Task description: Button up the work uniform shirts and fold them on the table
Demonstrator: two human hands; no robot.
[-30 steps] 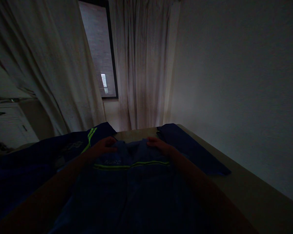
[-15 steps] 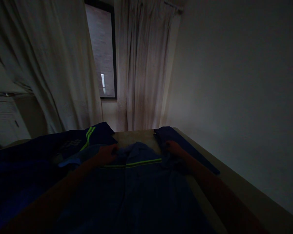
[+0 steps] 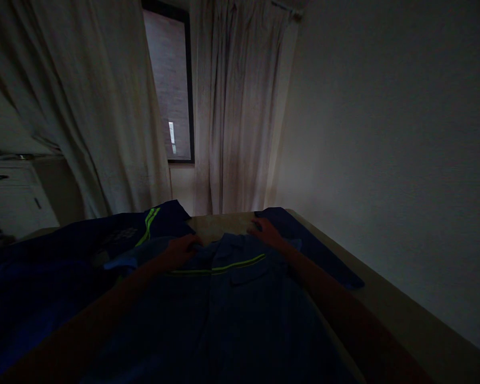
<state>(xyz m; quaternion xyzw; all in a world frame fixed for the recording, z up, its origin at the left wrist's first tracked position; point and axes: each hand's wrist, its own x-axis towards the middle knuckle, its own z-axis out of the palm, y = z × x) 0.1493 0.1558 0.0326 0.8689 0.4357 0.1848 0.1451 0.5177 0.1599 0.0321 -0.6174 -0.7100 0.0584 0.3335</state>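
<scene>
A blue work shirt (image 3: 240, 298) with a yellow-green stripe across its chest lies spread in front of me, its collar end pointing away. My left hand (image 3: 182, 250) is at the shirt's left shoulder, fingers curled onto the cloth in a dim pinch. Over the right shoulder, near the collar, is my right hand (image 3: 269, 233); its fingers are apart and hold nothing. Darkness hides much of the lower shirt and both forearms.
Dark blue garments (image 3: 120, 229) with a yellow-green stripe lie at the left. Beyond my right hand, a folded dark blue garment (image 3: 316, 248) rests along the right of the table (image 3: 388, 298). Curtains (image 3: 240, 117), a window and a white cabinet (image 3: 12, 192) stand behind; a wall is at right.
My right hand has let go of the shirt's right shoulder and moved left and up toward the collar, fingers now spread. The shirt lies flatter. My left hand has shifted slightly right.
</scene>
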